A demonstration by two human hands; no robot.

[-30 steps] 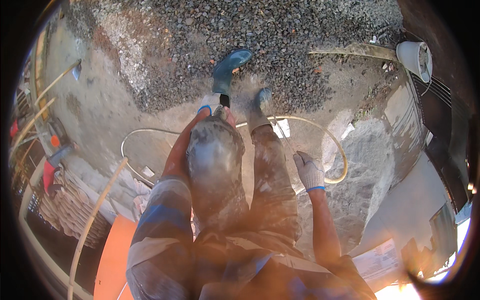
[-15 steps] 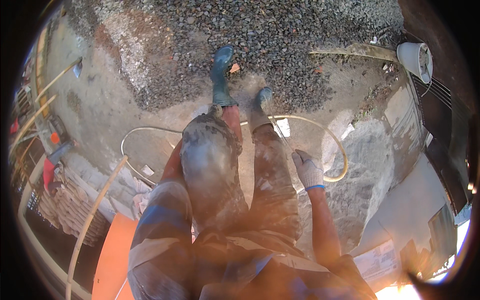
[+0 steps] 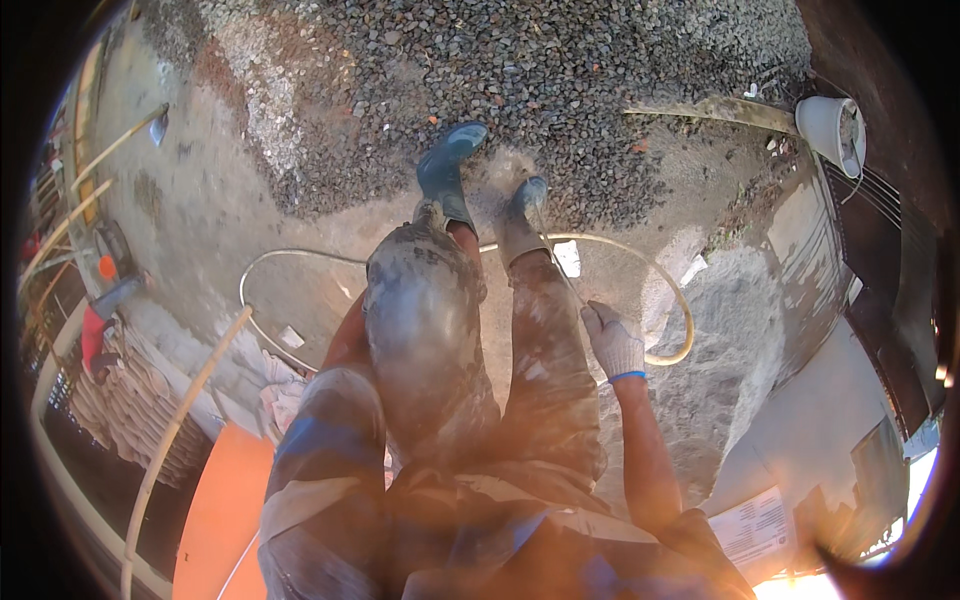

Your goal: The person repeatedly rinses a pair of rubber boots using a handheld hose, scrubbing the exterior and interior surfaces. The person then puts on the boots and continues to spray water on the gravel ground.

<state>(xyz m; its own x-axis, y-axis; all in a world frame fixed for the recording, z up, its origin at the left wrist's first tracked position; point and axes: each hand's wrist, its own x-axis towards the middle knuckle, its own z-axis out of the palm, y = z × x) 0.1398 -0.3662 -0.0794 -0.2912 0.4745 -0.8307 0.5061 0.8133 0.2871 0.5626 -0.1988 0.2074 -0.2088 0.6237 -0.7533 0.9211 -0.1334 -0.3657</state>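
Note:
My right hand (image 3: 613, 342), in a pale knitted glove with a blue cuff, is closed around the upper end of a thin, pale rod (image 3: 563, 272). The rod slants away toward my right boot (image 3: 528, 196). A bulky, grey, wet-looking bundle (image 3: 425, 310), rounded like a filled sack, lies along my left side in front of my body. My left forearm (image 3: 345, 325) passes behind it, so the fingers cannot be made out. A small grey knob stands at the bundle's far end, near my left boot (image 3: 450, 175).
Dark gravel (image 3: 560, 90) lies ahead. A pale hose (image 3: 685, 300) loops across the ground around my legs. At right are a white bucket (image 3: 828, 130), a plank (image 3: 720, 108) and grey powder (image 3: 725, 320). Stacked sacks (image 3: 140, 420), a wooden pole (image 3: 190, 400) and a person in red (image 3: 97, 335) are at left.
My left boot has come down nearer and its toe has turned right. An orange fragment beside it no longer shows. My right hand keeps its hold on the rod.

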